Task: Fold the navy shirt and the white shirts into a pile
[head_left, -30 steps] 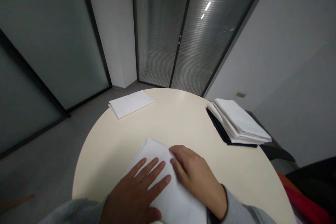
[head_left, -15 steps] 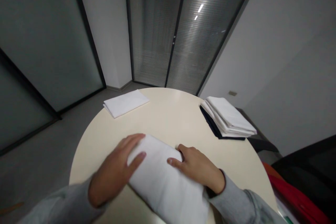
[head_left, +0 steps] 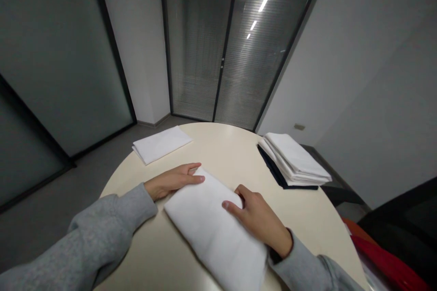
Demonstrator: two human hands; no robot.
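Observation:
A folded white cloth (head_left: 215,227) lies slanted on the round cream table (head_left: 143,254), close to me. My left hand (head_left: 175,179) pinches its far corner, thumb on top and fingers at the edge. On the cloth's right edge, my right hand (head_left: 256,213) has its thumb on top, while the other fingers curl over the side and are partly hidden. Both wrists come out of grey sleeves.
A flat folded white cloth (head_left: 162,144) sits at the table's back left edge. At the back right is a stack of folded white cloths (head_left: 295,159) with a dark cloth (head_left: 273,168) underneath. Red fabric (head_left: 385,259) and a dark chair are beyond the right edge.
My left hand has moved forward from the cloth's left side to its far corner. My right hand keeps its place on the right edge. The view has tilted slightly.

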